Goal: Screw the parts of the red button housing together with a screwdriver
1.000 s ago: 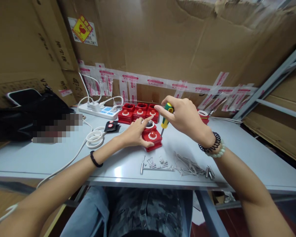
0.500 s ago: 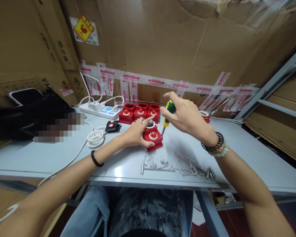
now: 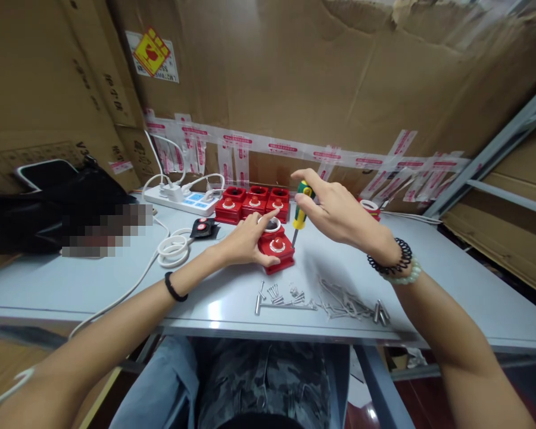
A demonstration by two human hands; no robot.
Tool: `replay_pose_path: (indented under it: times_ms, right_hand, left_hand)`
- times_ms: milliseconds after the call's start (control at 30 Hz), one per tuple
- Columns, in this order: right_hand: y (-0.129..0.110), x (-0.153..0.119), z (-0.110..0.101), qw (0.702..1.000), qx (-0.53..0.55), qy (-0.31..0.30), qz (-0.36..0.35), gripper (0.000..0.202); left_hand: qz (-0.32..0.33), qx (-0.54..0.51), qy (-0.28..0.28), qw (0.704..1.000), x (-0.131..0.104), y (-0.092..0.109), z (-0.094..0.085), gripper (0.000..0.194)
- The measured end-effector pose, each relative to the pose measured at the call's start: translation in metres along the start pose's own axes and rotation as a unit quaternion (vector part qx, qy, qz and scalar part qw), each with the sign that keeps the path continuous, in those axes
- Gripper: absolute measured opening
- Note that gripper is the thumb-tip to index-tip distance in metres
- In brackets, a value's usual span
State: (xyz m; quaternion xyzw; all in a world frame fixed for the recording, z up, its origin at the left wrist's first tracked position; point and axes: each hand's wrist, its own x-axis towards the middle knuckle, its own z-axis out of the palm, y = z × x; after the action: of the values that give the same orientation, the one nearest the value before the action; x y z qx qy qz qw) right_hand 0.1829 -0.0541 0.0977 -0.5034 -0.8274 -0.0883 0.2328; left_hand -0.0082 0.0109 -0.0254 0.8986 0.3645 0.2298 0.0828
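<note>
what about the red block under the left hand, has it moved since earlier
No: the red block keeps its place against the power strip, no visible shift.

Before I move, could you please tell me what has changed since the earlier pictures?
The right hand has shifted slightly right, its thumb moving the same way over the screwdriver. Nothing was taken up or let go. The left hand still steadies the red block, the screwdriver's tip at its corner.
</note>
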Motion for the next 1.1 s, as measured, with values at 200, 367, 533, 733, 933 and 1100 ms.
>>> replay_pose_path:
  times_ms: [200,367,533,733,933,1100]
  right_hand:
    - [-0.001,0.001,0.000,0.999,-0.013,0.039,-0.007,0.028]
    - [-0.008,0.001,0.009,0.984,-0.110,0.121,0.069,0.045]
    - [-0.003,-0.003,0.002,0.997,0.065,0.032,-0.019,0.038]
    - [0.003,0.001,0.008,0.992,0.081,0.100,-0.015,0.035]
    - [0.002,0.004,0.020,0.968,-0.117,0.201,0.099,0.042]
    - [0.003,-0.003,0.016,0.992,-0.029,0.125,0.007,0.035]
  left_hand:
    - [-0.002,-0.006,-0.002,1.000,0.000,-0.001,0.000,0.109]
    - [-0.011,-0.011,-0.005,1.000,0.001,0.001,-0.001,0.107]
    - [0.002,-0.015,0.004,1.000,0.001,0.000,0.000,0.107]
    - [-0.003,-0.012,-0.001,1.000,0.000,0.001,0.000,0.107]
    - [-0.017,-0.017,-0.006,1.000,0.000,0.003,-0.002,0.107]
    - [-0.013,-0.007,-0.006,1.000,0.000,0.000,0.000,0.107]
